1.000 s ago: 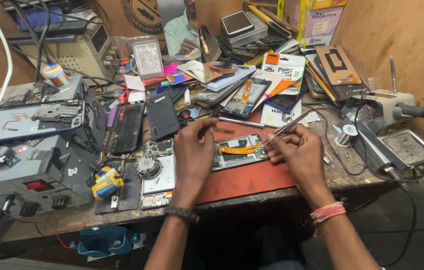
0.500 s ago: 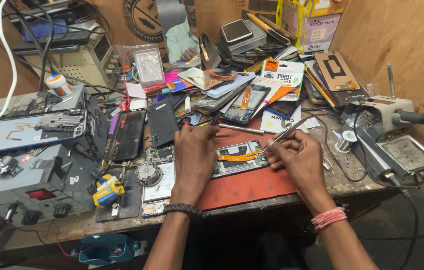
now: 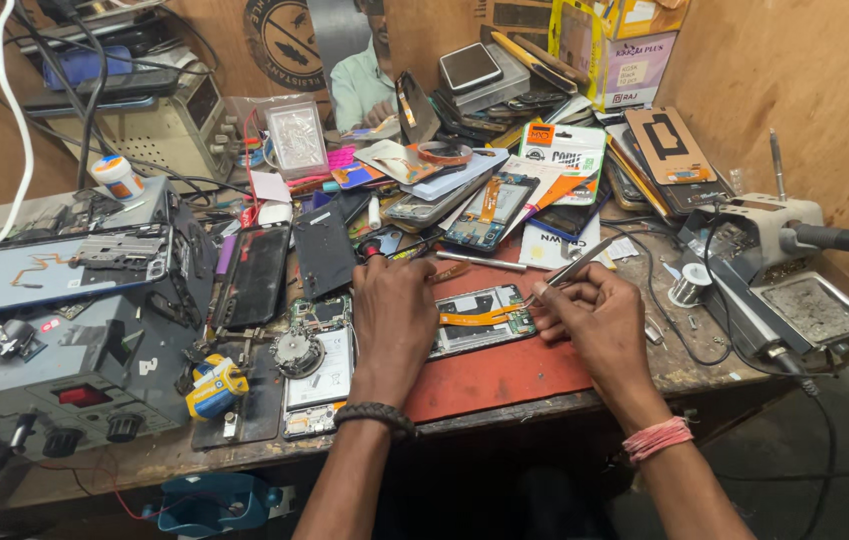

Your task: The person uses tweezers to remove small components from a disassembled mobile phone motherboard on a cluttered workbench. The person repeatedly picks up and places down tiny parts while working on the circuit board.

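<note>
My left hand (image 3: 394, 320) lies flat, fingers loose and clasping nothing, pressing down on the near-left end of the opened phone (image 3: 479, 320), which sits on the red mat (image 3: 504, 375) at the middle of the tabletop (image 3: 144, 455). My right hand (image 3: 594, 325) pinches metal tweezers (image 3: 569, 270) in a closed grip, their tips lowered to the phone's right edge beside the orange flex cable (image 3: 474, 318). Another stripped phone frame (image 3: 319, 375) lies just left of my left wrist, a soldering stand (image 3: 779, 265) well off to the right.
</note>
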